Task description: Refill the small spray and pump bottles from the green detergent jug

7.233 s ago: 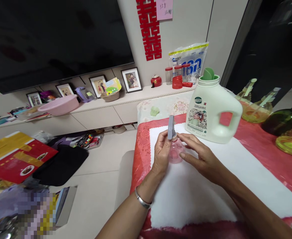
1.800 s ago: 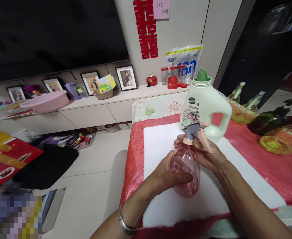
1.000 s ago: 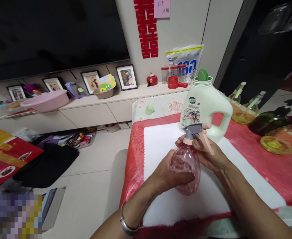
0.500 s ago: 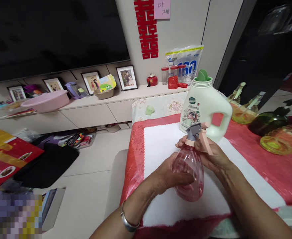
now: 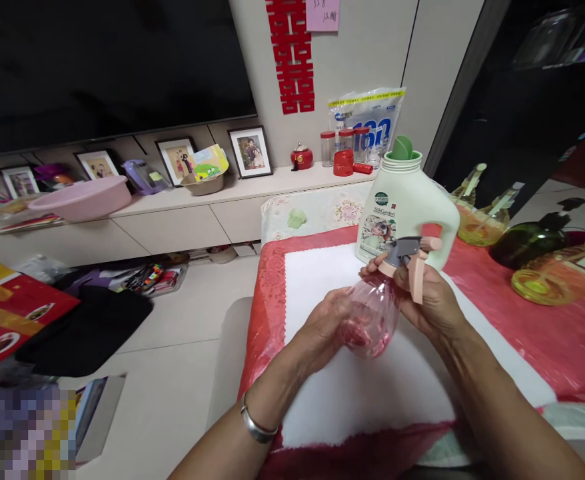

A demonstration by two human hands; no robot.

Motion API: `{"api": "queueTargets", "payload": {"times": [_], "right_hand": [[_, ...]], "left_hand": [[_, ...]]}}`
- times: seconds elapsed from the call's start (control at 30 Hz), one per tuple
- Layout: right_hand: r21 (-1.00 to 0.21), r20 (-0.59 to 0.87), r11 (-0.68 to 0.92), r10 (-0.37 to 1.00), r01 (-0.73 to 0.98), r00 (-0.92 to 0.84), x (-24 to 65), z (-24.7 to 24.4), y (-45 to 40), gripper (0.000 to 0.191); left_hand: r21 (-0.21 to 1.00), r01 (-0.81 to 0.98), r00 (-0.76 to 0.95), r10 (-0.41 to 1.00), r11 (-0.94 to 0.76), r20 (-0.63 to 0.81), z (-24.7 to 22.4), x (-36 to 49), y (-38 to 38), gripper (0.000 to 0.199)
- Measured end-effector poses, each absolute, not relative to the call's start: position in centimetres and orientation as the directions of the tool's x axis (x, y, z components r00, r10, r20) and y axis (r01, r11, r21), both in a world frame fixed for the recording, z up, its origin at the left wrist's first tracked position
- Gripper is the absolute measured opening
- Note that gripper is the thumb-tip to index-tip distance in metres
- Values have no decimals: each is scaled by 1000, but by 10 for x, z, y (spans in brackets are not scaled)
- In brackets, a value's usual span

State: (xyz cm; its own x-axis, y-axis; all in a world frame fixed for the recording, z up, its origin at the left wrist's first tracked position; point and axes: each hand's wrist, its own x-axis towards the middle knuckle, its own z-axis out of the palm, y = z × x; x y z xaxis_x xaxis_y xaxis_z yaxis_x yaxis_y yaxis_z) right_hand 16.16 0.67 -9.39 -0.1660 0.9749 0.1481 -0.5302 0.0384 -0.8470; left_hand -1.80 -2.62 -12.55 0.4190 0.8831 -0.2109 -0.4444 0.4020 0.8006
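Note:
A clear pink spray bottle (image 5: 372, 317) with a grey and peach trigger head is held up over the white cloth (image 5: 352, 393), tilted with its head to the right. My left hand (image 5: 325, 327) grips the body of the bottle from the left side. Around the collar, just under the trigger, the fingers of my right hand (image 5: 432, 297) are closed. Right behind the bottle stands a large pale green detergent jug (image 5: 400, 197) with a handle. A green scoop-like piece (image 5: 403, 148) sits in its open mouth.
Several oil bottles (image 5: 547, 283) and a dark green pump bottle (image 5: 530, 243) stand on the red table covering (image 5: 502, 333) at the right. A pale green flower-shaped piece (image 5: 296, 218) lies at the far edge. Behind, the cabinet (image 5: 172, 223) bears frames, jars and a pink basin (image 5: 82, 198).
The spray bottle has tilted, its base swinging up to the left and its head to the right. My left thumb no longer lies across the bottle's front. Both hands still hold it.

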Motion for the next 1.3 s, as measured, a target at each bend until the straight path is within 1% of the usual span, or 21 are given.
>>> {"api": "queueTargets", "payload": {"times": [0.07, 0.13, 0.2, 0.27, 0.37, 0.53, 0.67, 0.83, 0.93, 1.0, 1.07, 1.13, 1.3], "right_hand": [[-823, 185, 100, 978, -559, -98, 163, -92, 8, 33], [-808, 204, 140, 978, -572, -49, 163, -91, 11, 33], [-811, 212, 158, 977, -564, -30, 164, -92, 14, 37], [-809, 229, 178, 973, -561, -21, 164, -95, 16, 37], [-800, 250, 208, 968, -563, 3, 164, -96, 18, 37], [-822, 254, 234, 967, -519, 34, 163, -94, 15, 38], [-848, 265, 239, 964, -473, 11, 162, -94, 14, 38], [-895, 287, 235, 954, -379, -86, 163, -104, 14, 46], [-933, 265, 206, 948, -297, -177, 167, -109, 12, 58], [-949, 259, 206, 941, -239, -216, 171, -108, 9, 59], [-947, 285, 247, 940, -204, -187, 174, -104, 5, 53], [-940, 317, 296, 941, -170, -120, 176, -99, 1, 48], [-935, 355, 355, 935, -14, 6, 173, -86, -10, 41]], "left_hand": [[711, -526, 459, 860, 466, -224, -129, -16, -23, 66], [643, -549, 518, 821, 534, -240, -131, -15, -20, 68], [597, -553, 553, 792, 581, -258, -132, -13, -17, 68], [575, -570, 548, 793, 588, -267, -133, -10, -15, 63], [592, -589, 505, 822, 551, -263, -134, -6, -12, 60], [637, -616, 440, 873, 462, -208, -134, -1, -9, 67], [628, -643, 419, 887, 439, -192, -138, 0, -8, 67], [605, -661, 386, 893, 444, -233, -144, -2, -6, 63], [563, -656, 454, 859, 502, -237, -144, -5, -6, 63], [539, -641, 501, 830, 547, -247, -144, -7, -6, 64], [538, -619, 523, 811, 572, -261, -144, -8, -8, 62], [550, -601, 531, 804, 580, -267, -144, -9, -9, 60], [563, -561, 572, 776, 607, -267, -140, -10, -11, 56]]}}
